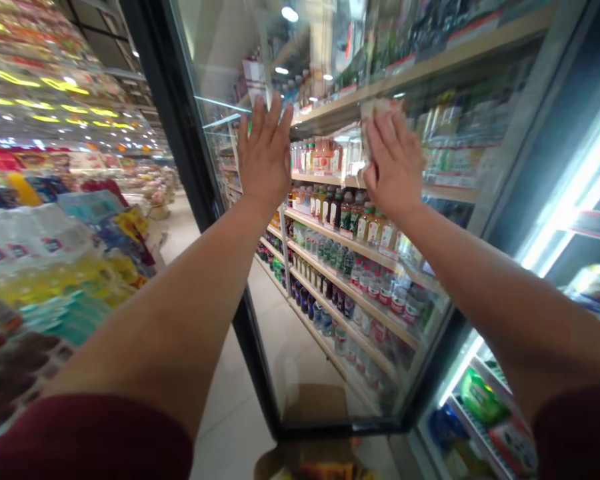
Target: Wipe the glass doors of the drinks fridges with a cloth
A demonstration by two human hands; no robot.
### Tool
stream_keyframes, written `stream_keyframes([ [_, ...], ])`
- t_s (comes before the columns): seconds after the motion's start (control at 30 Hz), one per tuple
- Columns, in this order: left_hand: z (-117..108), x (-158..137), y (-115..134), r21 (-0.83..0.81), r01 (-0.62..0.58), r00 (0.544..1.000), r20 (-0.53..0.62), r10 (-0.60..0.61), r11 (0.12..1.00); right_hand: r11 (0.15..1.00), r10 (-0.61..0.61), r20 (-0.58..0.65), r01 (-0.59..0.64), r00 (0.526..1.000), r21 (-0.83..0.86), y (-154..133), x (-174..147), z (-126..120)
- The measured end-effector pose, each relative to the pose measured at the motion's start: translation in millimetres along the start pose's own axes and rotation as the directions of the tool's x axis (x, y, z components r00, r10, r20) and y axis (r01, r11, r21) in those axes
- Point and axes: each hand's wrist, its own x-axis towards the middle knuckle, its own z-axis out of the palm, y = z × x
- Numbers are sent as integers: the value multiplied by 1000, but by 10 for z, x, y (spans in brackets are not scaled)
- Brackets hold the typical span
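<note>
Cloth, a pale crumpled wiping rag (375, 110), sits upper centre of the frame, pressed flat to the open glass cooler door (330, 280) under our right hand (395, 167). We judge it soft and light, best gripped by bunching it. Our left hand (265, 157) lies spread and empty on the glass. Bottled drinks on shelves (350, 267) show in it.

Bottled drinks (353, 267) on shelves — packaged goods (55, 267) at left
</note>
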Motion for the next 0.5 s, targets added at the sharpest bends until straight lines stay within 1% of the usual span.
stream_keyframes([
  [0.03,-44,-45,3,-1,-19,1000,7,19,1000,999,53,-28,-53,998,-13,-61,8,21],
  [0.07,-79,-104,6,-8,-39,999,7,39,999,997,72,-29,-73,997,-27,-163,-31,60],
  [0.1,-101,-176,11,-21,-55,998,3,55,998,997,64,-8,-64,998,-43,-295,-111,115],
  [0.13,-110,-259,18,-39,-66,998,-2,66,997,998,34,30,-33,999,-58,-442,-221,179],
  [0.2,-96,-443,44,-77,-63,998,-15,62,995,995,-69,125,77,990,-59,-713,-466,311],
  [0.27,-50,-618,81,-92,-33,999,-38,29,995,982,-182,211,189,960,-17,-853,-628,393],
  [0.33,8,-757,115,-92,7,998,-65,-13,996,963,-266,253,265,930,41,-812,-611,383],
  [0.37,36,-810,125,-96,21,997,-78,-29,995,959,-284,248,278,926,59,-736,-533,344],
  [0.4,62,-852,129,-101,27,995,-90,-36,995,963,-271,226,264,936,60,-639,-422,290],
  [0.43,84,-883,126,-103,25,994,-99,-35,994,973,-229,187,224,955,47,-538,-292,230],
  [0.5,115,-918,108,-100,13,993,-115,-25,995,998,-59,70,60,996,-13,-382,-52,135],
])
